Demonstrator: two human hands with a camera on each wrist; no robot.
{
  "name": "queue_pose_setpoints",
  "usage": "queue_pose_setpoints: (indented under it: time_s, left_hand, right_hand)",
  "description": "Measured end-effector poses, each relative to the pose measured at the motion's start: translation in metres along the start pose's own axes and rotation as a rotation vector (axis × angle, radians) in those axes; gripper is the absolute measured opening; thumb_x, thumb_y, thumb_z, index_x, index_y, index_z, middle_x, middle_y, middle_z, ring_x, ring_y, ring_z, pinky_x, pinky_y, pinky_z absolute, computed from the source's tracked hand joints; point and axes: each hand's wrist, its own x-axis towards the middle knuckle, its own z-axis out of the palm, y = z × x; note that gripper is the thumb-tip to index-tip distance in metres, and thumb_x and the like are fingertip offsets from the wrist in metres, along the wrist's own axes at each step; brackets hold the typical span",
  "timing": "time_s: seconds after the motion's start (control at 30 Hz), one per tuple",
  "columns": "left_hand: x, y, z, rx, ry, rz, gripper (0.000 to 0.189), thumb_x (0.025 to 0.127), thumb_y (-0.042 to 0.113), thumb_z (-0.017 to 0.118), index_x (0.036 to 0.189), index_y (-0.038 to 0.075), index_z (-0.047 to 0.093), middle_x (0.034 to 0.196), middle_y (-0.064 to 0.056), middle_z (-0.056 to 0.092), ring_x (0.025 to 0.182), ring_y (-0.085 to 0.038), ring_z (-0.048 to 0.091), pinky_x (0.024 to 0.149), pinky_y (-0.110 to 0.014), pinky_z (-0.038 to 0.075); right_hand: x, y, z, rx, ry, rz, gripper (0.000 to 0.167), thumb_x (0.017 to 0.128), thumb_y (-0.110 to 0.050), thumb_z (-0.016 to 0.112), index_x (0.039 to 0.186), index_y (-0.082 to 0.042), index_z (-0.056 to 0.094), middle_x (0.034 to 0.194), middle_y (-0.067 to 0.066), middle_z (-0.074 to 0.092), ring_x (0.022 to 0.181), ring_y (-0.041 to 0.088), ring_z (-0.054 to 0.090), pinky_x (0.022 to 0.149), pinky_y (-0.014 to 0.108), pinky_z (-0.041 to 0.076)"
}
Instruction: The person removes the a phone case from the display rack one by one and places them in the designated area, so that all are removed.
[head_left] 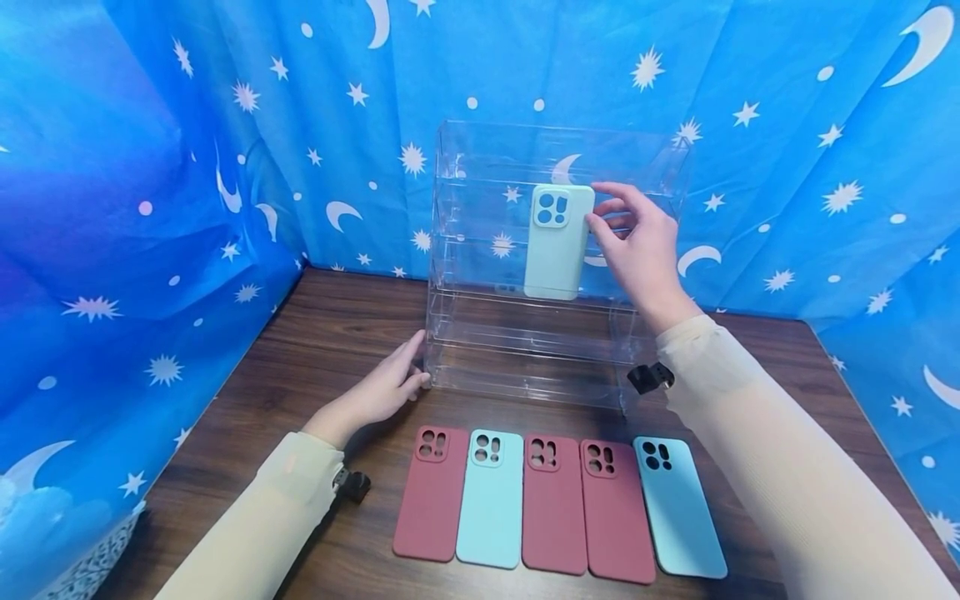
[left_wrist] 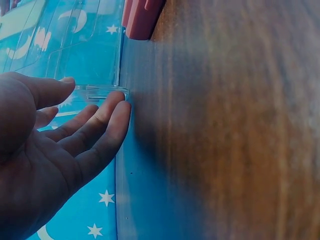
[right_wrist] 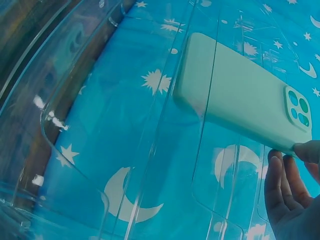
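Observation:
My right hand (head_left: pixel 637 242) pinches the upper right edge of a mint-green phone case (head_left: pixel 558 258). The case stands nearly upright in a clear plastic tiered rack (head_left: pixel 525 387), its lower end behind a transparent ledge; the right wrist view shows the same phone case (right_wrist: pixel 240 85) with the camera cutouts near my fingers. My left hand (head_left: pixel 382 387) is at the rack's lower left side. In the left wrist view its fingers (left_wrist: pixel 107 127) are extended and touch the rack's corner (left_wrist: pixel 102 91), with the thumb held apart.
In front of the rack, several phone cases lie in a row on the dark wooden table (head_left: pixel 360 308): maroon ones (head_left: pixel 431 508) and light-blue ones (head_left: pixel 491 508). Blue star-and-moon cloth (head_left: pixel 465 67) hangs behind and at both sides. A pale-blue object (head_left: pixel 45 533) is at lower left.

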Motion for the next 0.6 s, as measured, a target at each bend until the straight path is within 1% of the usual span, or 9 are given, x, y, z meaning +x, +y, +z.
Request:
queue_pose_setpoints:
  time_s: [0.17, 0.33, 0.5, 0.6]
  left_hand:
    - [-0.0003, 0.0016, -0.0004, -0.006, -0.003, -0.001, 0.075, 0.109, 0.012, 0.051, 0.166, 0.004, 0.004, 0.162, -0.026, 0.033, 0.094, -0.019, 0.067, 0.079, -0.026, 0.061]
    - [-0.0008, 0.0023, -0.0010, -0.007, -0.005, 0.002, 0.075, 0.109, 0.011, 0.051, 0.166, 0.004, 0.003, 0.162, -0.026, 0.033, 0.092, -0.020, 0.067, 0.078, -0.025, 0.060]
    - [-0.0010, 0.0009, -0.0006, 0.005, -0.001, 0.007, 0.075, 0.109, 0.012, 0.051, 0.166, 0.004, 0.004, 0.163, -0.026, 0.033, 0.091, -0.019, 0.067, 0.079, -0.026, 0.060]
    - [-0.0011, -0.0018, 0.0000, 0.015, 0.002, 0.008, 0.075, 0.109, 0.013, 0.051, 0.166, 0.003, 0.004, 0.163, -0.026, 0.033, 0.089, -0.017, 0.067, 0.080, -0.027, 0.060]
  right_hand:
    - [-0.0014, -0.0017, -0.0007, -0.013, -0.007, -0.020, 0.038, 0.101, -0.030, 0.067, 0.140, -0.029, 0.064, 0.117, 0.005, 0.074, 0.102, 0.020, 0.074, 0.094, 0.040, 0.062]
    - [-0.0031, -0.0042, -0.0025, -0.006, -0.015, -0.032, 0.038, 0.102, -0.031, 0.067, 0.139, -0.028, 0.064, 0.116, 0.005, 0.074, 0.102, 0.019, 0.074, 0.093, 0.039, 0.062]
    - [-0.0063, -0.0044, -0.0052, 0.019, -0.036, -0.014, 0.038, 0.102, -0.033, 0.066, 0.140, -0.031, 0.061, 0.116, 0.002, 0.072, 0.100, 0.017, 0.072, 0.090, 0.036, 0.062]
    - [-0.0087, -0.0044, -0.0061, 0.033, -0.046, -0.003, 0.039, 0.102, -0.033, 0.066, 0.140, -0.032, 0.060, 0.117, 0.002, 0.072, 0.101, 0.017, 0.072, 0.091, 0.035, 0.061]
